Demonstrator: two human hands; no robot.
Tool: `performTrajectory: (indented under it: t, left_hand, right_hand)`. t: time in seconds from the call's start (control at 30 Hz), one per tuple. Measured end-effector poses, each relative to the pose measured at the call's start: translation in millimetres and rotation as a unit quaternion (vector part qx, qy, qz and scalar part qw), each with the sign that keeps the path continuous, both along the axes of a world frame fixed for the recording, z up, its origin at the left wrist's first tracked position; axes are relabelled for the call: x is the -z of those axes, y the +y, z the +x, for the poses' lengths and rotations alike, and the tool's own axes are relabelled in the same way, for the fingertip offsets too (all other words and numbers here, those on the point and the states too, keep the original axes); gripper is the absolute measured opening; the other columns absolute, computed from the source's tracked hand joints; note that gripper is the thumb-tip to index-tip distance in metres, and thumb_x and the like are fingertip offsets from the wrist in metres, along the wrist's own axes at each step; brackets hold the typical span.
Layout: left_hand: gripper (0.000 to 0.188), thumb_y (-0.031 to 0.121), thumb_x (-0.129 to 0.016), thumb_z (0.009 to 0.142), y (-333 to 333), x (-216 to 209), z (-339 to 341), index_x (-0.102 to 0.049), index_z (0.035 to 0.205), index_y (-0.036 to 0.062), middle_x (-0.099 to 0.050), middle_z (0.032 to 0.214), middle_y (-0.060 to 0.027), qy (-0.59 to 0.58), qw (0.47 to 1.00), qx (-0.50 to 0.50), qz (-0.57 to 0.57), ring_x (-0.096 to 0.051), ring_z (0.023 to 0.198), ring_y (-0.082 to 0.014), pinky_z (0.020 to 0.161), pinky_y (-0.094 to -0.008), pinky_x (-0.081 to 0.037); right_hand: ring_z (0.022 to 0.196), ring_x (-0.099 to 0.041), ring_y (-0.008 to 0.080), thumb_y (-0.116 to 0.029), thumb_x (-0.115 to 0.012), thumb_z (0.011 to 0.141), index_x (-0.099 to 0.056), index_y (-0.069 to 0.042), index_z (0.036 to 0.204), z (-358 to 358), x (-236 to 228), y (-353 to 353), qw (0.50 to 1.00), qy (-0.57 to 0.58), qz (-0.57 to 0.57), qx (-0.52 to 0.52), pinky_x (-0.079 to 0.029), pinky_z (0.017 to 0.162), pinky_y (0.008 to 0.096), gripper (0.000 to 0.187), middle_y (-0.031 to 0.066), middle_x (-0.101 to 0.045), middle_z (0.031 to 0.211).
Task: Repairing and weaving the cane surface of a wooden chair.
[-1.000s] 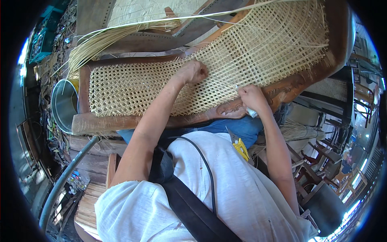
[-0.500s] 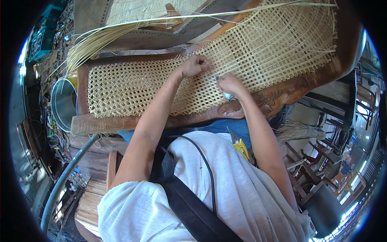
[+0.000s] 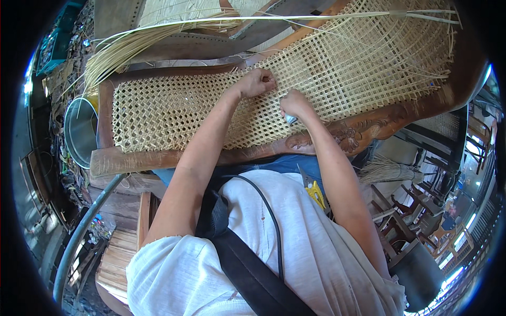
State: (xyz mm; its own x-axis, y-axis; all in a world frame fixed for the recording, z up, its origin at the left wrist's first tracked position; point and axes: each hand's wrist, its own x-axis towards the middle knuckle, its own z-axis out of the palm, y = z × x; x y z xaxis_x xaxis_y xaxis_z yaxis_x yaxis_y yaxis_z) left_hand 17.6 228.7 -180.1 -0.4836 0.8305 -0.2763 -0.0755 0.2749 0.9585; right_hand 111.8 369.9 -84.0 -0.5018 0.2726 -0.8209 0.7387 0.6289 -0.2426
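A woven cane panel (image 3: 342, 73) in an open lattice fills a carved dark wooden chair frame (image 3: 237, 156) across my lap. My left hand (image 3: 256, 83) rests over the middle of the weave, fingers curled into a pinch; whatever they hold is too small to make out. Just right of it and a little nearer, my right hand (image 3: 297, 104) is closed around a small hand tool with a pale blue handle (image 3: 290, 119). The handle's end sticks out below my fist, while its working end is hidden.
Loose cane strands (image 3: 118, 55) lie bundled at the far left, with one long strip (image 3: 295, 18) running across the top. A metal bucket (image 3: 81, 131) stands left of the frame. Yellow-handled scissors (image 3: 316, 195) sit at my waist. Wooden chairs (image 3: 406, 210) stand at right.
My right hand has shifted slightly left and up, and the tool's thin tip is no longer visible. My left hand stays close to the same spot, fingers more curled.
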Motion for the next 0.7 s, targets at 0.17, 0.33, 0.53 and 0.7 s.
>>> performTrajectory:
  t: [0.17, 0.33, 0.53, 0.7]
  left_hand:
    - [0.018, 0.020, -0.067, 0.090, -1.6, 8.9, -0.6, -0.070, 0.095, 0.0027, -0.069, 0.081, -0.0052, 0.036, 0.999, 0.032, 0.011, -0.060, 0.074, -0.0133, 0.068, -0.0318, -0.050]
    - [0.022, 0.025, -0.066, 0.087, -2.2, 13.8, 3.1, -0.070, 0.090, 0.0030, -0.070, 0.081, -0.0093, 0.031, 0.998, 0.038, -0.030, -0.060, 0.077, -0.0132, 0.070, -0.0358, -0.051]
    - [0.014, 0.015, -0.066, 0.085, 1.9, 9.5, 13.2, -0.075, 0.092, 0.0069, -0.072, 0.088, -0.0105, 0.093, 0.995, 0.025, -0.007, -0.068, 0.082, -0.0210, 0.076, -0.0344, -0.054]
    - [0.015, 0.012, -0.069, 0.082, 2.1, 6.8, 19.6, -0.075, 0.094, 0.0074, -0.073, 0.089, -0.0117, 0.151, 0.983, 0.018, 0.101, -0.070, 0.084, -0.0218, 0.079, -0.0346, -0.054]
  right_hand:
    - [0.061, -0.070, 0.0319, -0.007, -0.052, 0.080, -0.070, 0.007, 0.075, 6.5, 5.9, 10.7, 0.992, -0.007, -0.085, 0.091, -0.055, 0.057, 0.0446, 0.024, 0.0210, -0.070, 0.074]
    - [0.060, -0.067, 0.0286, -0.010, -0.055, 0.081, -0.071, 0.001, 0.082, -2.0, 4.0, 11.2, 0.998, -0.028, -0.053, -0.025, -0.051, 0.050, 0.0460, 0.020, 0.0168, -0.069, 0.072]
    - [0.065, -0.069, 0.0312, -0.013, -0.053, 0.085, -0.072, 0.003, 0.082, -16.3, -19.5, 0.9, 0.997, -0.064, -0.030, -0.020, -0.054, 0.052, 0.0443, 0.025, 0.0229, -0.070, 0.083]
    - [0.073, -0.070, 0.0338, -0.011, -0.053, 0.084, -0.073, 0.005, 0.089, -12.7, -26.8, -0.3, 0.999, -0.045, -0.027, 0.011, -0.055, 0.058, 0.0454, 0.027, 0.0258, -0.070, 0.089]
